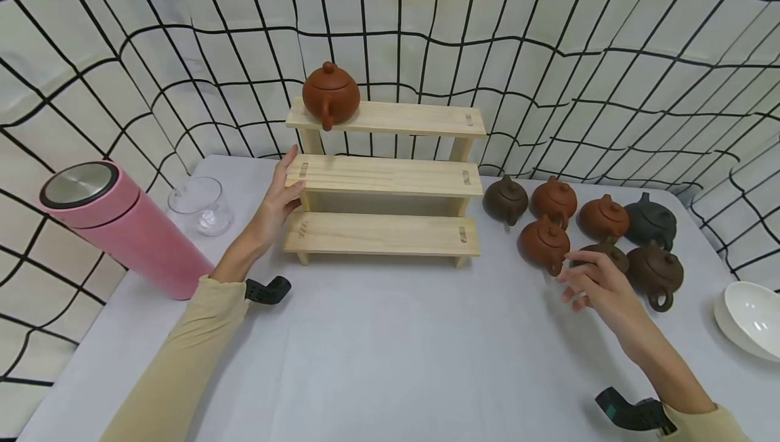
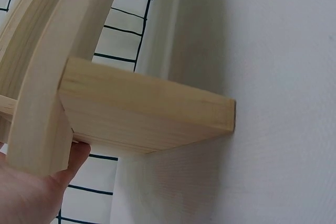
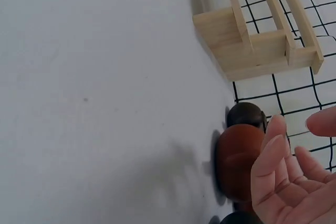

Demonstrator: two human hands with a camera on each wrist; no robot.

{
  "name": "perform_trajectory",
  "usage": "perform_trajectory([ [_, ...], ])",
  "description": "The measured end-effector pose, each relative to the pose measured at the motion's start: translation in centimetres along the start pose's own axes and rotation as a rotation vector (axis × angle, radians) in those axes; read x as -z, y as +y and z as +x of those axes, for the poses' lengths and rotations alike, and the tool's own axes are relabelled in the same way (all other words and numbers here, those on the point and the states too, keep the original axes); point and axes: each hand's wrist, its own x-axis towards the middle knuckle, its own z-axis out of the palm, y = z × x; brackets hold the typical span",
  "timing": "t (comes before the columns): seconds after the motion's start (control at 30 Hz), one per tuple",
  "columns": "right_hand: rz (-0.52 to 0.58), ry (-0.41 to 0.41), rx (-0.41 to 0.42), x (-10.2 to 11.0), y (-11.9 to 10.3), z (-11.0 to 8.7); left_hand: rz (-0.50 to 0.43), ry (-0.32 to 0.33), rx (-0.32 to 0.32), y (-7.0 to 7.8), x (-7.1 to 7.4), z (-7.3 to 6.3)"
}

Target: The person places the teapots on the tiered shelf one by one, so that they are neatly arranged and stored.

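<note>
A three-tier wooden shelf (image 1: 390, 174) stands on the white-covered table. My left hand (image 1: 272, 206) grips the left end of its middle board; in the left wrist view a fingertip (image 2: 79, 156) shows against the board's far side. A reddish-brown teapot (image 1: 332, 95) sits at the left of the top tier. To the right, my right hand (image 1: 600, 288) hovers by the front orange-brown teapot (image 1: 542, 242), thumb and fingers apart, holding nothing. Whether a fingertip touches that teapot, I cannot tell. Several brown, orange and dark grey teapots cluster around it; one brown teapot (image 1: 603, 252) is partly hidden by this hand.
On the left, a pink thermos (image 1: 131, 229) and a clear glass cup (image 1: 201, 205) stand beside my left arm. A white bowl (image 1: 752, 320) sits at the right edge. Behind the table rises a black wire grid (image 1: 399, 36) over white sheeting.
</note>
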Motion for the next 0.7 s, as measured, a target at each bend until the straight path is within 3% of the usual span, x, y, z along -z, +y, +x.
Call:
perform_trajectory([
  [0.23, 0.021, -0.051, -0.118, -0.1, 0.7, -0.3, -0.015, 0.005, 0.007, 0.1, -0.1, -0.1],
  [0.7, 0.192, -0.153, -0.108, -1.6, 1.0, 1.1, -0.005, 0.01, 0.003, 0.0, -0.1, 0.0],
])
